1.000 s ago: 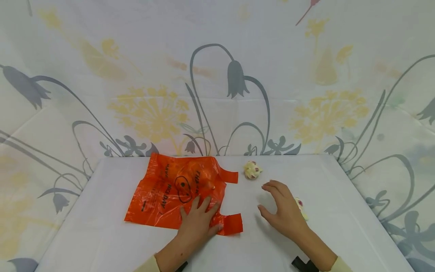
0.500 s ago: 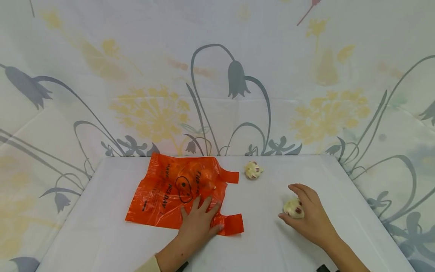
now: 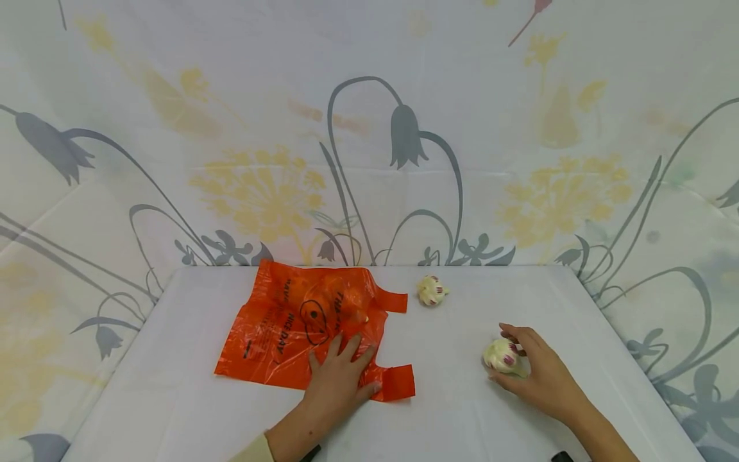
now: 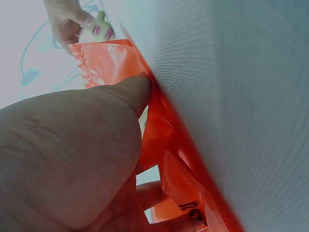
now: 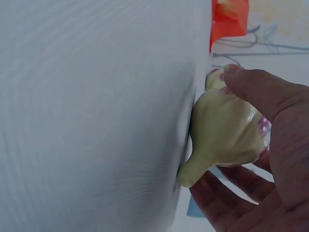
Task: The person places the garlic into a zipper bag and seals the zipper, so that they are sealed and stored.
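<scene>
An orange plastic bag (image 3: 271,340) with black print lies flat at the left of the white table, rounded lumps showing through it. My left hand (image 3: 337,378) rests on its lower right part, fingers spread; in the left wrist view the thumb (image 4: 133,92) touches the bag's handle. Toward the right, my right hand (image 3: 539,372) holds a garlic bulb (image 3: 501,356) between thumb and fingers, low at the table. In the right wrist view the bulb (image 5: 224,128) has its stem toward the tabletop, and the thumb (image 5: 256,87) lies along its side.
A second garlic bulb (image 3: 431,290) sits near the table's back edge, right of the bag's upper handle. Behind the white table (image 3: 450,410) hangs a flower-printed cloth (image 3: 369,160). A dark object (image 3: 561,456) shows by the right wrist.
My right hand has moved right from the table's middle to the garlic bulb and now has thumb and fingers around it. The left hand has stayed on the bag.
</scene>
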{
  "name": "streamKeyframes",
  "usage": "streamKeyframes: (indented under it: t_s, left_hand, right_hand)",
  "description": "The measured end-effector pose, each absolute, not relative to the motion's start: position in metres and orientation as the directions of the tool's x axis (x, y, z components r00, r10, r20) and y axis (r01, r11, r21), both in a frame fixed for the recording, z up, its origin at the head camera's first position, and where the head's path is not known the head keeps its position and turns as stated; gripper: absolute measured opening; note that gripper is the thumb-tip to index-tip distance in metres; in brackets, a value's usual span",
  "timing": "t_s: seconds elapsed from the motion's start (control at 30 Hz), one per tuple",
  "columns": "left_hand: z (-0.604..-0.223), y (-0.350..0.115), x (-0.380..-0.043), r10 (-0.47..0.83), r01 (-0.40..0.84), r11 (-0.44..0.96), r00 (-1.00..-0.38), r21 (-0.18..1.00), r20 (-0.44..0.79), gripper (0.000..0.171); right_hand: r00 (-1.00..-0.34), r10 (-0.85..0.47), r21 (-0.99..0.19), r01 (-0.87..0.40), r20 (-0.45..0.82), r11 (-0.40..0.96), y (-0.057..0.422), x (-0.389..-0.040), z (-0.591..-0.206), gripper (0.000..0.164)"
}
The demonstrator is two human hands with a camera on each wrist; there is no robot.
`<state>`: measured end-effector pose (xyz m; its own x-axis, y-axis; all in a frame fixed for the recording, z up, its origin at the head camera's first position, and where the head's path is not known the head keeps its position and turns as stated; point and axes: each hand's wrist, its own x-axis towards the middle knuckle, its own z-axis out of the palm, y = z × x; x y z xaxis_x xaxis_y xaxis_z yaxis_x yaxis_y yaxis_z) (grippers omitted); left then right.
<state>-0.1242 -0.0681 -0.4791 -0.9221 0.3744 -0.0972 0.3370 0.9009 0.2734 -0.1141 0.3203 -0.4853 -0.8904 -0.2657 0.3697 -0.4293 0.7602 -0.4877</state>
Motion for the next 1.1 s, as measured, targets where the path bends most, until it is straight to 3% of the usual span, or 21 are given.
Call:
streamKeyframes:
  t_s: [0.2, 1.1]
  left_hand:
    - [-0.48, -0.068, -0.124, 0.379, 0.344, 0.899, -0.921, 0.271, -0.09, 0.072]
    - [-0.479, -0.069, -0.124, 0.378, 0.342, 0.898, -0.922, 0.278, -0.087, 0.072]
  right_hand:
    - [-0.852, -0.29, -0.466, -0.489, 0.435, 0.737, 0.319, -0.115, -0.486, 0.073]
    - [-0.874, -0.305, -0.487, -0.468, 0.378, 0.738, 0.276, -0.139, -0.487, 0.061]
